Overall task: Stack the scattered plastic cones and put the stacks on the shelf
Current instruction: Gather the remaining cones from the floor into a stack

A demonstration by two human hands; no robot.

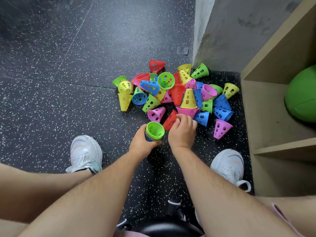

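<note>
1. Heap of perforated coloured plastic cones (179, 93) on the speckled black floor (68, 100), beside the wooden shelf (266, 117). Probably light, thin-walled and slick; best pinched at the wide rim.
2. Left hand (142, 143): fingers wrapped round the nested cone stack (154, 131), green uppermost.
3. Right hand (182, 132): fingertips curled together, pinching the red perforated cone (170, 121).

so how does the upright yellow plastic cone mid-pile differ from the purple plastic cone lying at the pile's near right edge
The yellow plastic cone stands upright, narrow end up; the purple plastic cone lies on its side. The yellow one sits on pink cones within the pile; the purple one rests on the speckled floor at its edge. Both are tapered and full of holes.
</note>
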